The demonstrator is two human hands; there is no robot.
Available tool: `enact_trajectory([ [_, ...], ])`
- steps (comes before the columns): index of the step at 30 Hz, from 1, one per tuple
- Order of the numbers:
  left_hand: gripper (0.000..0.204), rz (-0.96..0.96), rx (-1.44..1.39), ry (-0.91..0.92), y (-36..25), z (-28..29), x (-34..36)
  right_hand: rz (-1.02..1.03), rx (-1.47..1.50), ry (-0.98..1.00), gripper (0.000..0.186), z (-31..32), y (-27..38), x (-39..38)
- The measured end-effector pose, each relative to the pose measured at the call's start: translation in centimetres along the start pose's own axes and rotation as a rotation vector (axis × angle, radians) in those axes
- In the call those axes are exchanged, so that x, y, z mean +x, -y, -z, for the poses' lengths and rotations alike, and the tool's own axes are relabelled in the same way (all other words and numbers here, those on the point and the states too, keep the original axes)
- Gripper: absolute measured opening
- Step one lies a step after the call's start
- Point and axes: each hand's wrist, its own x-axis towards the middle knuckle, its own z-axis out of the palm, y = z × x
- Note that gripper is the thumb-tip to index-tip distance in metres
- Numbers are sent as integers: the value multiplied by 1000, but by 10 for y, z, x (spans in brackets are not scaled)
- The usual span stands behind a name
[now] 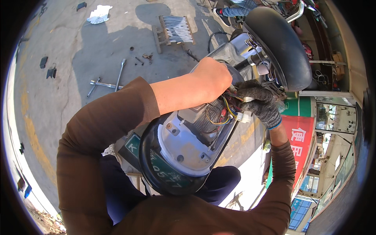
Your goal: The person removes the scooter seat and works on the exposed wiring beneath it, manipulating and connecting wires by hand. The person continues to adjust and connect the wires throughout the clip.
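In front of me is an electric scooter, its pale plastic body opened up to show a compartment with a finned metal box and bundled wires. My left hand is bare and closed over the far end of the wiring; its fingertips and whatever they grip are hidden. Across from it, my right hand wears a dark grey knit glove, its fingers curled round the wires. White plug connectors hang just below the gloved fingers. Beyond the hands, a big black saddle is tilted up on its springs.
On the ground at left lie a cross-shaped lug wrench, small bolts and a sheet of paper. Farther off stands a low stool with a woven seat. Another person's shoe shows near the saddle. A red sign is at right.
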Motion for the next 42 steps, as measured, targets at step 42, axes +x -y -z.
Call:
enact_trajectory([
  [42,15,-288,-108,-74,16,-1,-25,115,-51,-261,30,-21,-15,-22],
])
